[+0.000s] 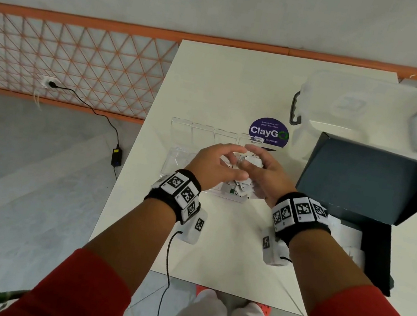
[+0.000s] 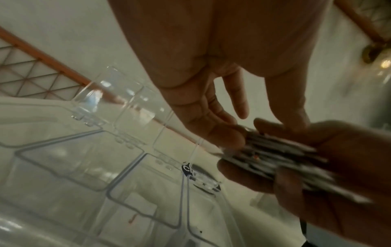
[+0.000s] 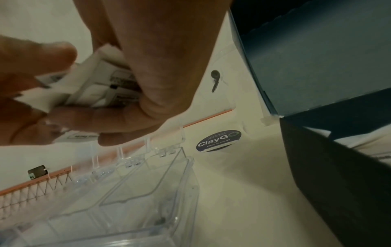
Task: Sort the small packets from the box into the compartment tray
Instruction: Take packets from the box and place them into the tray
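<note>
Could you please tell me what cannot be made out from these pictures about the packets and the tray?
- Packets: print blurred, right wrist view; count unclear.
- Compartment tray: near compartments hidden by both hands, head view.
- Box: contents mostly behind its lid.
- Left hand: grip unclear.

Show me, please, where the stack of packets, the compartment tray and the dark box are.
stack of packets (image 2: 281,160): left wrist view, edges of the stack.
compartment tray (image 3: 186,192): right wrist view, clear end wall.
dark box (image 1: 364,178): head view, raised lid.

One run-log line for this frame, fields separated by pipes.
stage: sorting | right hand: grips stack of packets | left hand: fingertips on stack | over: clear compartment tray | box: open, right of tray
</note>
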### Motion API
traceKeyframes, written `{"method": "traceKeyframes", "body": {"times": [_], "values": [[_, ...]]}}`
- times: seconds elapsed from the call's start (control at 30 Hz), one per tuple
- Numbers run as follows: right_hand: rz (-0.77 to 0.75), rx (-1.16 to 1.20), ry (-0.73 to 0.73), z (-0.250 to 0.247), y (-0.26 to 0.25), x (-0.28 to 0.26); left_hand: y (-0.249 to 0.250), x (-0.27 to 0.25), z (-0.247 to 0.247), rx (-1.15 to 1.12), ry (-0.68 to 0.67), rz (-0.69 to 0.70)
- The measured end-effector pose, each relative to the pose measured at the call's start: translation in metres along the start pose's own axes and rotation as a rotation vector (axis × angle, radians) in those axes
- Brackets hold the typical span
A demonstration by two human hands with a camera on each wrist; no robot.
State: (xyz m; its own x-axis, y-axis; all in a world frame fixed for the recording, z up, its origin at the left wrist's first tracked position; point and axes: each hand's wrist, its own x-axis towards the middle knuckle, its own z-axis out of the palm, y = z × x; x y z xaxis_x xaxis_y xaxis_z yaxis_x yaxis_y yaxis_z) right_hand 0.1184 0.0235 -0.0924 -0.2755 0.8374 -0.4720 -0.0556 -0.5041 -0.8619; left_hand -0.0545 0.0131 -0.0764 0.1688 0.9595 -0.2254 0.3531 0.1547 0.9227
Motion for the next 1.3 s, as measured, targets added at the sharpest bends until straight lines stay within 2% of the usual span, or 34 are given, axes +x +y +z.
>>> {"method": "traceKeyframes", "body": {"times": [0.2, 0.33, 0.5, 0.67, 0.77, 0.87, 1.07, 1.3], "values": [[0.051, 0.217, -0.084, 0.0, -0.007, -0.004, 0.001, 0.001, 0.002, 0.026, 0.046, -0.018], [0.044, 0.199, -0.069, -0.001, -0.005, -0.004, 0.006, 0.003, 0.0, -0.003, 0.034, -0.044], [0.022, 0.023, -0.027, 0.0, -0.001, -0.002, 0.004, 0.004, 0.003, -0.039, 0.039, -0.057], [0.03, 0.046, -0.009, 0.0, -0.001, 0.001, -0.005, 0.005, -0.01, -0.043, 0.168, -0.073], [0.061, 0.06, 0.0, -0.004, -0.001, 0.001, -0.016, 0.005, -0.032, -0.065, 0.285, -0.149], [0.062, 0.073, 0.012, -0.005, 0.001, 0.002, -0.029, 0.003, -0.053, 0.045, 0.351, -0.233], [0.075, 0.061, 0.015, -0.001, 0.0, 0.004, -0.05, -0.001, -0.056, 0.371, 0.258, -0.442], [0.051, 0.072, 0.03, 0.006, -0.001, 0.006, -0.051, 0.0, -0.043, 0.482, 0.193, -0.489]]}}
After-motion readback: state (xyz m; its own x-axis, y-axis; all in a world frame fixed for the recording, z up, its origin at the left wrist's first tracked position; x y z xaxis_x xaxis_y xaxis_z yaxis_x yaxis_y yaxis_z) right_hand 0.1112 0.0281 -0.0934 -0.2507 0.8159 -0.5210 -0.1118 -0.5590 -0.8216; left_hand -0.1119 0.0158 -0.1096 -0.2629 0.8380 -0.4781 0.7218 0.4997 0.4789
